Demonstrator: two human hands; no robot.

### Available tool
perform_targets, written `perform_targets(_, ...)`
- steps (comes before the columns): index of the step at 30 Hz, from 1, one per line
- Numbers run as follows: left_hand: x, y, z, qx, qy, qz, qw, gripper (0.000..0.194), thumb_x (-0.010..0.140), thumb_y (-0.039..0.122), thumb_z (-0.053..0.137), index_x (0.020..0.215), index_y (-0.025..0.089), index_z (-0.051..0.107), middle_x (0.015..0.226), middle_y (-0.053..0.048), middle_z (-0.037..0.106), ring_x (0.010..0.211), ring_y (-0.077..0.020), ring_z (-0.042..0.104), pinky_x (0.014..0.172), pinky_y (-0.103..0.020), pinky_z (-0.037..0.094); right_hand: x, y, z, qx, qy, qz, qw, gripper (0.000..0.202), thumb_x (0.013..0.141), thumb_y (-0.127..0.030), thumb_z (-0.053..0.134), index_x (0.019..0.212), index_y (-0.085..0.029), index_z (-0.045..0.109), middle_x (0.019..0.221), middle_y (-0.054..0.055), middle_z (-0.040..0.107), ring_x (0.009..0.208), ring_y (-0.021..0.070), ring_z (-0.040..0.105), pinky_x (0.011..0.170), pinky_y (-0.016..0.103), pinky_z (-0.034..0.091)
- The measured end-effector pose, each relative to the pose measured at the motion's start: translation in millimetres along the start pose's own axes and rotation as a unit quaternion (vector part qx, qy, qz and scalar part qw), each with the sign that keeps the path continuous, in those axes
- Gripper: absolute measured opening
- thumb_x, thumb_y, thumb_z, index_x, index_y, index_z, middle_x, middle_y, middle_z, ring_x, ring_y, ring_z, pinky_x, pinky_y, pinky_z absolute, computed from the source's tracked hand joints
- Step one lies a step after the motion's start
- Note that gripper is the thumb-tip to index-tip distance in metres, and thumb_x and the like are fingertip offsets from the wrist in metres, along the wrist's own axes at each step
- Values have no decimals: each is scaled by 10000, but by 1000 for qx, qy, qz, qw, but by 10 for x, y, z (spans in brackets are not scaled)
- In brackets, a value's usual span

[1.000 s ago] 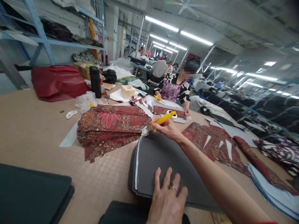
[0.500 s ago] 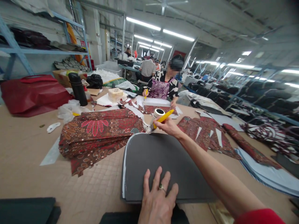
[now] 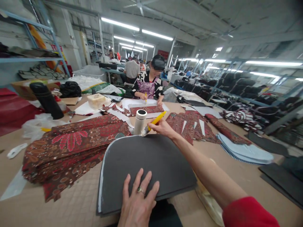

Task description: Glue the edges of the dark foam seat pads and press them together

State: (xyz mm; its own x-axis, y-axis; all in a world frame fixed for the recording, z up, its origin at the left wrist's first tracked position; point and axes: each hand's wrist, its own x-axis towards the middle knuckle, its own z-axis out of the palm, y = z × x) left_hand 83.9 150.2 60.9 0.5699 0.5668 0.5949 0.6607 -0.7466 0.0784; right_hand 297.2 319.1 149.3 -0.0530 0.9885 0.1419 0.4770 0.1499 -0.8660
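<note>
A stack of dark grey, round-cornered panels [image 3: 146, 157] lies in front of me, with a white line of what looks like glue along its left and top edge. My left hand [image 3: 139, 198], a ring on one finger, rests flat on the near part of the top panel with fingers spread. In my right hand [image 3: 162, 127] is a brush with a yellow handle [image 3: 157, 118]; its bristles touch the panel's far edge. Just beyond the brush stands a white cylindrical bottle [image 3: 140, 122] with a dark round top.
Patterned red-brown fabric [image 3: 78, 138] is piled at the left, and more pieces [image 3: 189, 126] lie at the right. A black flask [image 3: 46, 99] leans at the far left. Across the table a co-worker [image 3: 149, 78] holds a yellow tool. Light blue pieces [image 3: 243, 149] lie right.
The view has swung right, so things appear further left. My right hand has moved the brush a little along the panel's far edge; my left hand stays flat on the panel.
</note>
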Motion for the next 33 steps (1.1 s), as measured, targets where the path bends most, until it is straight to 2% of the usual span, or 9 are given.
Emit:
perform_targets(5, 179, -63, -232, 34, -12, 60, 998, 560, 661, 37, 478, 1133, 315, 594, 1190, -6, 623, 1128, -217, 502, 1088, -407, 46, -329, 254, -565, -33, 102, 33, 994, 238, 686, -366, 569, 665, -130, 596, 579, -6, 536, 546, 97, 452, 549, 234, 364)
perform_targets(7, 203, -59, -250, 41, -14, 63, 997, 562, 668, 32, 473, 1132, 323, 597, 1179, 2, 631, 1116, -212, 507, 1081, -400, 61, -406, 263, -681, -43, 129, 39, 990, 247, 689, -372, 563, 688, -127, 600, 587, -4, 543, 548, 101, 453, 551, 236, 359)
perform_targets(11, 163, -52, -214, 49, -21, 60, 997, 552, 711, 46, 473, 1160, 350, 581, 1211, 18, 613, 1145, -208, 490, 1061, -401, 119, -377, 243, -586, -36, 127, 33, 991, 285, 714, -396, 539, 761, -130, 630, 616, 2, 571, 547, 104, 474, 536, 229, 366)
perform_targets(14, 116, -67, -185, 50, -41, 60, 996, 535, 753, 69, 479, 1197, 357, 556, 1262, 12, 579, 1175, -215, 476, 1051, -412, 150, -396, 308, -555, -38, 126, 33, 991, 251, 706, -369, 550, 729, -134, 634, 594, -1, 567, 543, 105, 483, 539, 225, 377)
perform_targets(20, 98, -76, -140, 41, -24, 60, 997, 515, 771, 76, 481, 1196, 356, 562, 1266, 12, 574, 1177, -199, 481, 1094, -396, 94, -582, 448, -741, -76, 211, 58, 973, 256, 724, -363, 511, 733, -137, 633, 601, 4, 590, 550, 118, 514, 551, 226, 387)
perform_targets(24, 106, -68, -102, 28, -12, 58, 998, 497, 770, 89, 492, 1186, 347, 575, 1259, 10, 579, 1191, -194, 467, 1110, -386, 58, -623, 428, -699, -97, 222, 61, 968, 251, 720, -364, 522, 744, -154, 657, 626, 3, 628, 583, 130, 562, 563, 217, 396)
perform_targets(28, 76, -72, -59, 30, -18, 49, 998, 487, 775, 99, 501, 1186, 349, 572, 1269, 6, 571, 1231, -205, 433, 1112, -407, 47, -719, 399, -699, -134, 276, 85, 948, 259, 736, -369, 504, 679, -157, 643, 566, 9, 605, 556, 142, 559, 547, 226, 377)
perform_targets(33, 45, -70, -41, 45, -31, 49, 997, 470, 778, 108, 501, 1170, 358, 572, 1253, 5, 585, 1238, -208, 436, 1108, -418, 49, -826, 362, -676, -152, 267, 76, 949, 253, 750, -371, 500, 741, -176, 662, 612, 0, 640, 582, 141, 595, 559, 216, 390)
